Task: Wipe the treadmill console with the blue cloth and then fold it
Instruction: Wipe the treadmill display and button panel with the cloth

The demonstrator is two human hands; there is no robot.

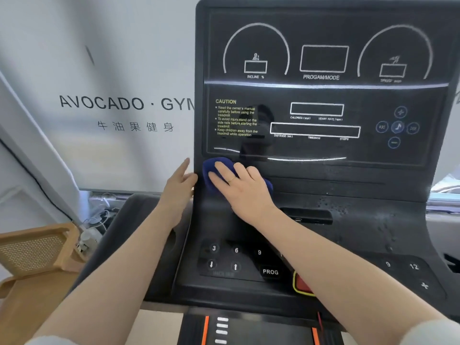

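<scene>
Head view | step: wiping | right hand (239, 185) fingers flat, pressing bunched blue cloth (211, 170) on black treadmill console (323, 175) lower left | left hand (178, 185) relaxed at console edge | next: sweep rightward, likely, then fold

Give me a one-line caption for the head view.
Right hand presses crumpled blue cloth on black treadmill console; left hand steadies its edge.

wall banner (119, 105) lettered AVOCADO GYM | wicker chair (34, 252) lower left | cables (99, 215) behind
</scene>
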